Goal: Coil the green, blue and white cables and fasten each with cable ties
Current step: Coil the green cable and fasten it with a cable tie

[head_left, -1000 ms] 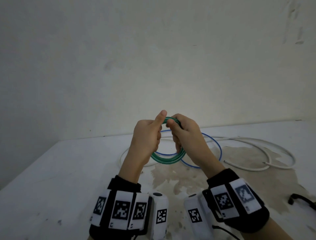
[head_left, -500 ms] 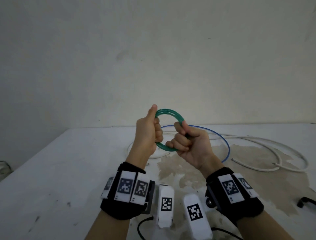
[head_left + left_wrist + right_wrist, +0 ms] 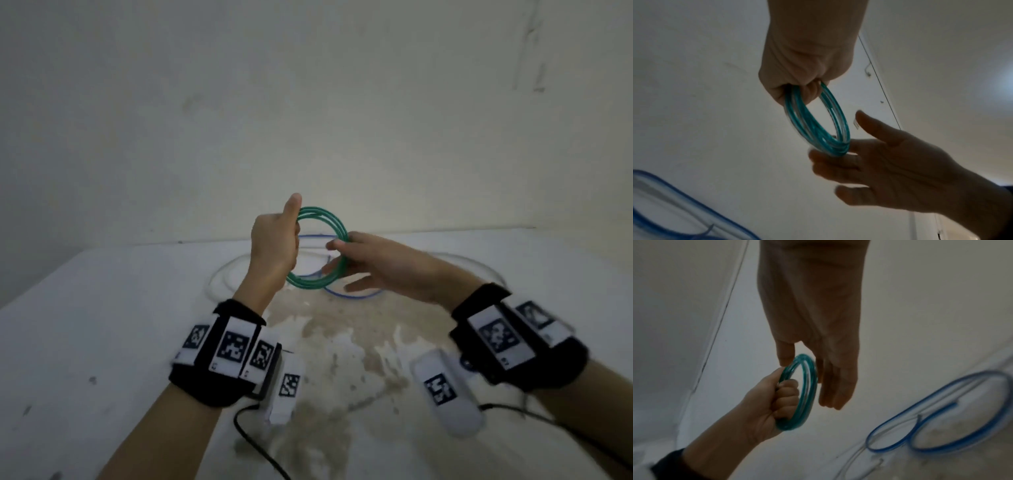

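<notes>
The green cable (image 3: 313, 283) is wound into a small coil of several turns, held upright above the table. My left hand (image 3: 291, 240) grips its left side in a fist with the thumb pointing up; the left wrist view shows the coil (image 3: 841, 121) hanging from that fist. My right hand (image 3: 337, 260) lies flat with straight fingers (image 3: 851, 160) touching the coil's right side and the thumb apart from it. In the right wrist view the coil (image 3: 810, 386) stands between the two hands. The blue cable (image 3: 352, 296) lies in loose loops on the table behind, and the white cable (image 3: 219, 282) curves around it. No cable tie is visible.
The white table (image 3: 102, 325) has a brown stained patch (image 3: 342, 342) in front of me and meets a bare wall (image 3: 308, 102) just behind the cables. A thin black lead (image 3: 253, 442) trails from my left wrist unit near the front edge.
My right hand has let go of the green coil and straightened its fingers, and its wrist has swung out to the right. My left hand still grips the coil, thumb up.
</notes>
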